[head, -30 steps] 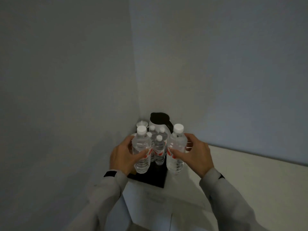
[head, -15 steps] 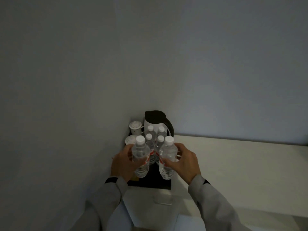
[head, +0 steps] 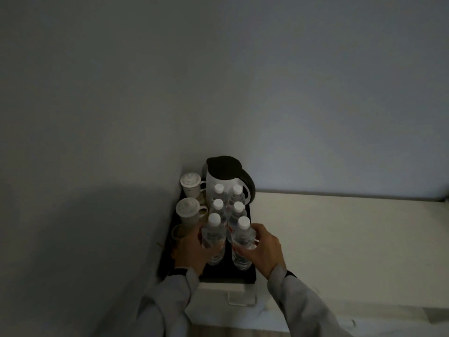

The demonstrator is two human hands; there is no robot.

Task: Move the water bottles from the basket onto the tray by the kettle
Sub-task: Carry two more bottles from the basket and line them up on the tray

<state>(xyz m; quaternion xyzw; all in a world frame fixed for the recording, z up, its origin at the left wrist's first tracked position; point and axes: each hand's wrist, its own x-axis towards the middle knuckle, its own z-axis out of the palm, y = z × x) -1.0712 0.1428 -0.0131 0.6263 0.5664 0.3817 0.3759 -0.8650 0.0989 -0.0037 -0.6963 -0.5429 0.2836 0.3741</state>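
Note:
A black tray sits in the corner of a pale counter, with a white kettle with a black lid at its back. Several clear water bottles with white caps stand in two rows in front of the kettle. My left hand is wrapped around the front left bottle. My right hand grips the front right bottle. Both front bottles are upright with their bases on or just above the tray's front part. No basket is in view.
Two white lidded cups and a small glass stand on the tray's left side against the wall. The pale counter stretches to the right. Walls close in at the left and back.
Both hands have carried their bottles forward and down to the tray's front, behind the standing bottles. The camera has tilted, so the tray and cups show more fully.

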